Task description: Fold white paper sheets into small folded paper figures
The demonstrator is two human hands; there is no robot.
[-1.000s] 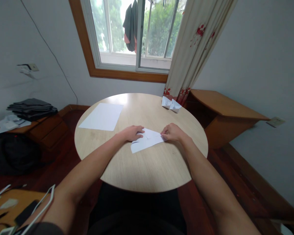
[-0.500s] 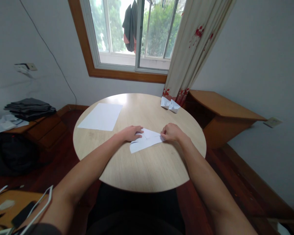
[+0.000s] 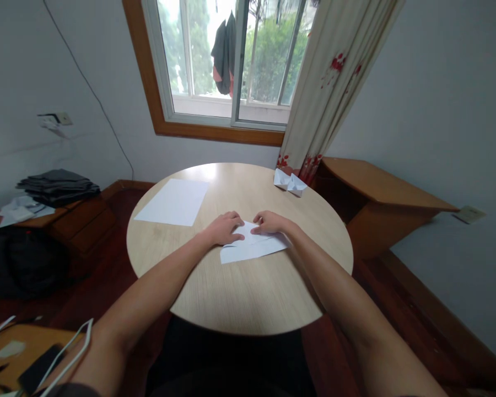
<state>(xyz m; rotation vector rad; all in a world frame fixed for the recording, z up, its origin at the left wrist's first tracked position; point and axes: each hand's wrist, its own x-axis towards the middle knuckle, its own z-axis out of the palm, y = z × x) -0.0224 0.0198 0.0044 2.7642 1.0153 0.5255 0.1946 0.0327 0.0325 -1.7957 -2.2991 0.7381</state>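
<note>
A folded sheet of white paper (image 3: 254, 251) lies near the middle of the round table (image 3: 240, 298), its long straight edge toward me. My left hand (image 3: 226, 228) rests on its upper left part, fingers lying forward and thumb apart on the paper. My right hand (image 3: 270, 222) is over the upper right part, thumb and forefinger apart and touching the paper. The other fingers of that hand are bent and partly hidden. A small gap of paper shows between the two hands.
A flat white sheet (image 3: 173, 202) lies at the table's left. A folded white paper piece with points (image 3: 290, 182) stands at the back right edge. Beyond are a window and a curtain (image 3: 328, 88). A brown wooden desk (image 3: 384, 187) is at right; folded dark clothes (image 3: 58, 187) at left.
My right hand has moved left from the paper's right tip to its upper middle, and its thumb and forefinger have parted. My left hand stays on the paper. The view has shifted slightly.
</note>
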